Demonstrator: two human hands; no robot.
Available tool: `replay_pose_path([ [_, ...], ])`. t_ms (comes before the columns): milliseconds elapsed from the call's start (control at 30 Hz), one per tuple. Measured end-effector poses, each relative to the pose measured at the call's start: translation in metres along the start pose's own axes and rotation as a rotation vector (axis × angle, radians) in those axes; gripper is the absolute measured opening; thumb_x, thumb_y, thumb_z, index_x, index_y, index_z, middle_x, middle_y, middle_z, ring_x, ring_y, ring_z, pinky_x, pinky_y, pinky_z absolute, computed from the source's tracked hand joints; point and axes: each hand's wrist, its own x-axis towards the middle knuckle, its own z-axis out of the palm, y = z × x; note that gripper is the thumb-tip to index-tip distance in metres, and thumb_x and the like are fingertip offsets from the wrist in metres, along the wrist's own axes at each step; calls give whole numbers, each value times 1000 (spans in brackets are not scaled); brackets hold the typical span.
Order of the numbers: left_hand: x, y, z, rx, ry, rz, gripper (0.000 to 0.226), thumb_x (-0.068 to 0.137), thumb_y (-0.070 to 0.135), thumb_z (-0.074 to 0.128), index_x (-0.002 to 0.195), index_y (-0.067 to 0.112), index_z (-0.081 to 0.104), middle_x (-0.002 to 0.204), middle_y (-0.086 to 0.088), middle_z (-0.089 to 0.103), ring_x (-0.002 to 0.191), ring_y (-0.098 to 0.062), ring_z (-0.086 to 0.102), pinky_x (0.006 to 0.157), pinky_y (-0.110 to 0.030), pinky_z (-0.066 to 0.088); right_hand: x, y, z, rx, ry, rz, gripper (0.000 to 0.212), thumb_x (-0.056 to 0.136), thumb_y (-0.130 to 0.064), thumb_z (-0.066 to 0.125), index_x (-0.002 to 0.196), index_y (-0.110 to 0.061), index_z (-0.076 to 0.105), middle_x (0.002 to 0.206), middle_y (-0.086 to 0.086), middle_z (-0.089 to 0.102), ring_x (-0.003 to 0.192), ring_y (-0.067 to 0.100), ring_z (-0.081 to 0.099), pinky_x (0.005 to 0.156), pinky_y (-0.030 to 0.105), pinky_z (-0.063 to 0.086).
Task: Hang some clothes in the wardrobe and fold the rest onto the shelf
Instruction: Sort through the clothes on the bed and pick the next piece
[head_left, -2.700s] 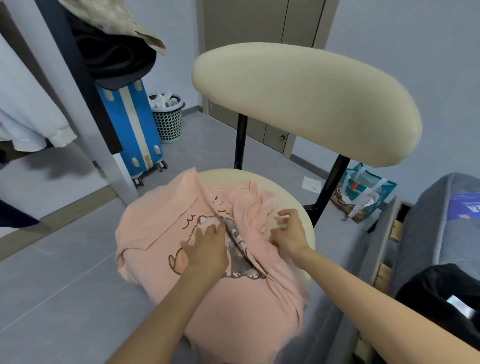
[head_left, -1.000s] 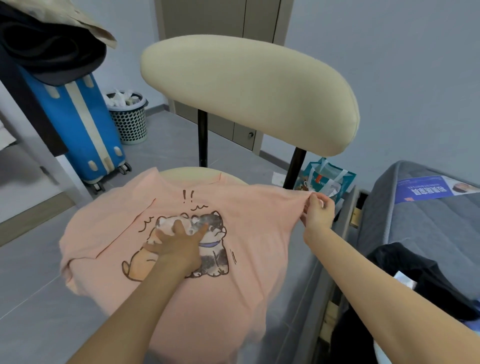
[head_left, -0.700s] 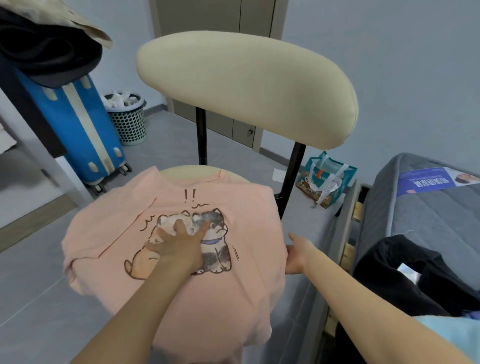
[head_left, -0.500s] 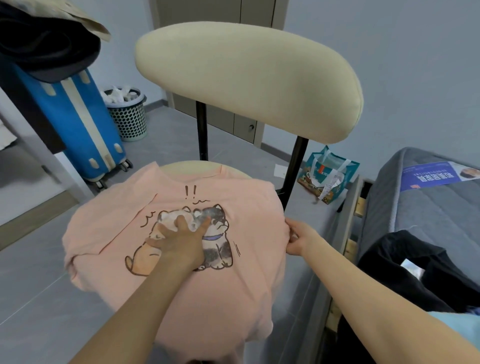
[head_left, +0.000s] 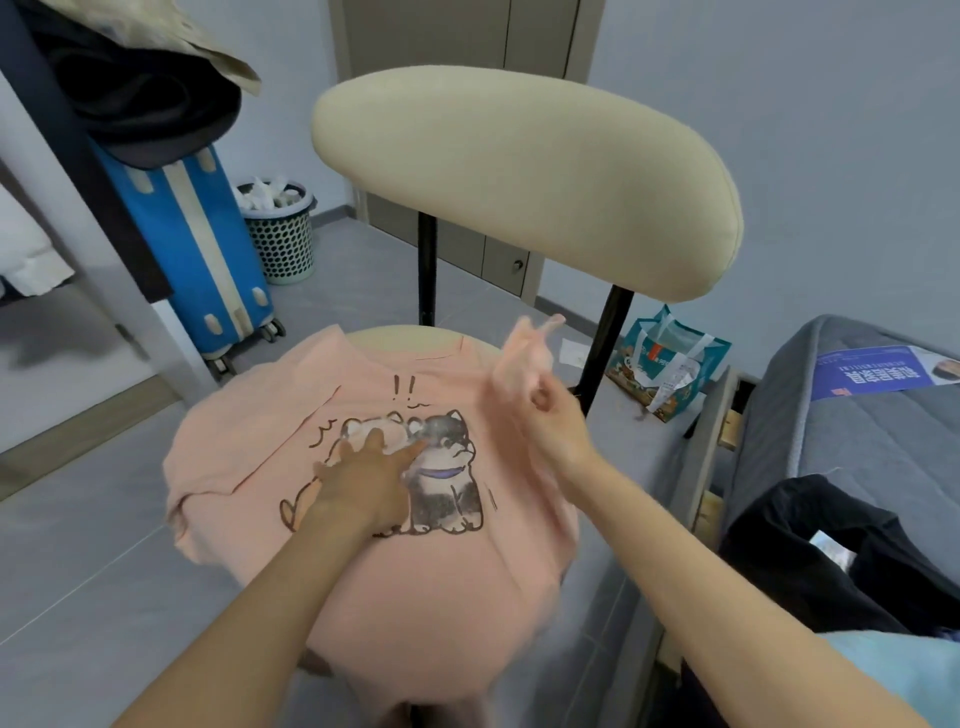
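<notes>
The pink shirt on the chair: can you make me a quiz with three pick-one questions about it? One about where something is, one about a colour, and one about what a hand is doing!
1. Where does the pink shirt lie?
A. On the chair seat
B. In the basket
C. On the bed

2. What colour is the suitcase?
A. Red
B. Blue
C. Green

3. What is the right hand doing?
A. Resting flat on the floor
B. Holding a hanger
C. Lifting the shirt's side edge

Answers:
1. A, the shirt is spread over the round seat of the chair, its edges drooping.
2. B, it is blue with cream stripes, left of the chair.
3. C, its fingers pinch a raised flap of pink cloth while the left hand presses flat on the dog print.
</notes>
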Motion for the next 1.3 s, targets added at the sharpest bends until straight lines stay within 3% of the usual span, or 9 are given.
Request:
replay_pose_path([
  [100,-5,-15,2,-59,90,61,53,97,31,43,149,32,31,148,-4,33,135,-29,33,107,-42,36,-17,11,33,-481,-426,-72,41,88,-31,64,128,-26,57,133,-6,54,125,18,45,111,38,28],
  [233,-7,-23,1,-117,118,100,53,94,30,50,146,26,37,147,-3,40,134,-26,38,105,-35,36,-15,14,22,-445,-241,-121,48,86,-18,66,132,-18,53,134,3,53,117,20,53,96,24,38],
  [400,-5,-23,2,-158,117,79,56,92,26,52,145,24,35,144,-5,43,131,-27,40,105,-38,37,-19,34,-10,-753,-374,-47,33,78,-4,62,109,-14,61,108,3,60,102,22,56,79,18,42],
  [533,-5,-22,1,-148,120,86,54,92,26,52,144,22,38,144,-4,44,131,-27,40,105,-37,37,-35,34,-24,-713,-170,-374,24,76,4,55,90,-15,60,88,-2,51,75,21,51,66,29,39],
  [700,-8,-21,-2,-144,109,96,54,92,25,52,145,23,37,143,-4,43,131,-27,39,105,-40,37,-50,25,-20,-891,-602,-291,30,80,-14,54,99,-29,71,99,-6,65,88,16,60,80,30,50],
  [867,-10,-19,-9,-159,103,53,69,93,29,56,151,23,20,140,-9,47,127,-30,45,101,-38,41,-21,8,-15,-811,-306,-297,28,88,-23,50,108,-35,65,100,-16,65,88,11,59,77,31,51],
  [1000,-7,-13,-15,-101,92,60,84,97,34,49,152,33,-15,123,-10,54,113,-30,52,92,-38,46,16,12,0,-814,-215,-214,48,94,-18,42,140,-30,36,99,3,61,89,26,57,74,39,51],
  [1167,5,-21,-24,68,165,70,57,101,39,29,151,46,3,131,-7,56,120,-28,50,93,-34,39,63,16,11,-685,-166,154,56,91,-13,35,144,-28,27,115,17,60,94,36,63,82,46,54],
  [1300,16,-30,-33,134,144,44,56,101,35,28,152,43,7,123,-8,60,114,-29,54,86,-32,42,77,23,16,-887,-81,45,26,94,-14,36,119,-14,43,109,16,62,89,33,57,69,37,47],
])
